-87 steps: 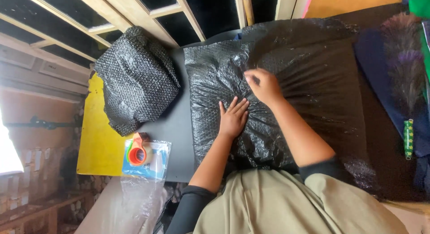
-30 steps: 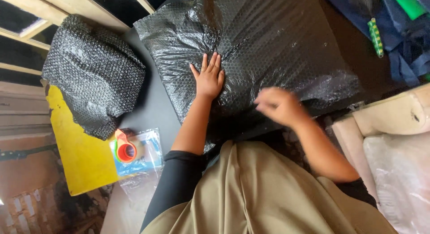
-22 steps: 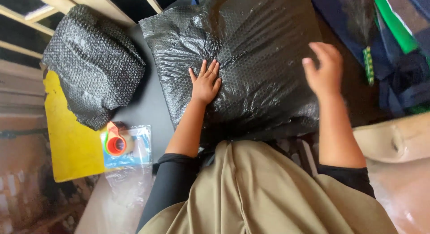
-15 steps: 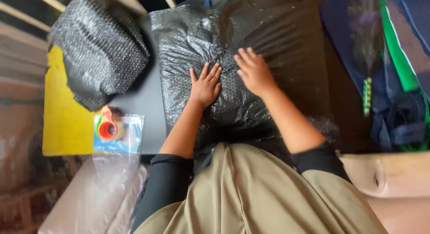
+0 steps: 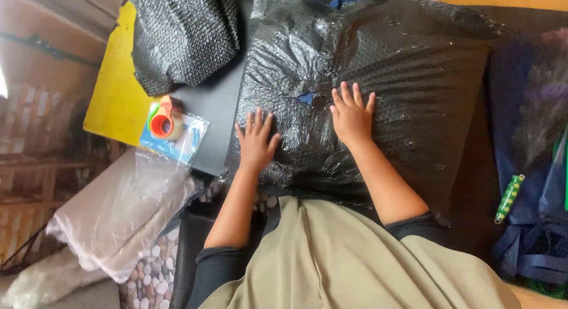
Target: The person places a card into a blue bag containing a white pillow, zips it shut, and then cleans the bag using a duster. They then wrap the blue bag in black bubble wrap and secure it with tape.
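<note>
**Two hands, two wrapped bundles**

Both hands flat on the big black bubble-wrapped package on the table: left hand and right hand, fingers spread, gripping nothing. A second, smaller bundle sits further left, plus one orange tape dispenser.

A packing or storeroom workspace is suggested. A large parcel wrapped in black bubble wrap is laid on a dark table under the fingers, and a second wrapped bundle is seen up and to their left. A tape dispenser and clear plastic bags are kept left of them.
</note>
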